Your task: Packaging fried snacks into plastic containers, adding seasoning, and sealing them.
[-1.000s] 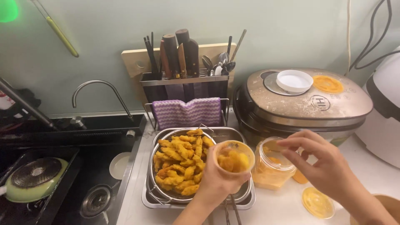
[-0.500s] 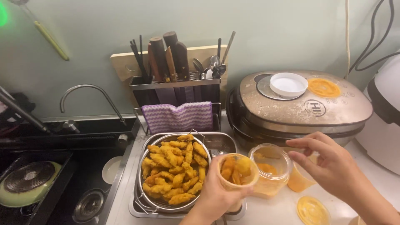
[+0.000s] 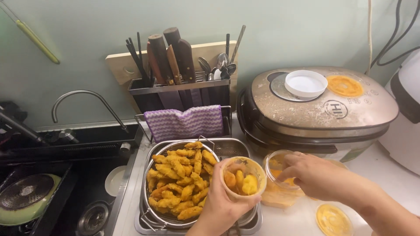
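Left hand (image 3: 221, 205) is clamped round a cup (image 3: 243, 178) of fried pieces, tilted over the strainer (image 3: 175, 183); right hand (image 3: 315, 175) grips a tub (image 3: 280, 175) on the table (image 3: 376, 166), steadying it.

Lighting: even, soft indoor light; faint shadows. Sink (image 3: 65, 183) side was dim. Slight motion blur softened right hand (image 3: 321, 177).

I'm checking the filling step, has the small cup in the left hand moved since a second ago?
Yes. The cup has shifted right, off the strainer toward the open tub.
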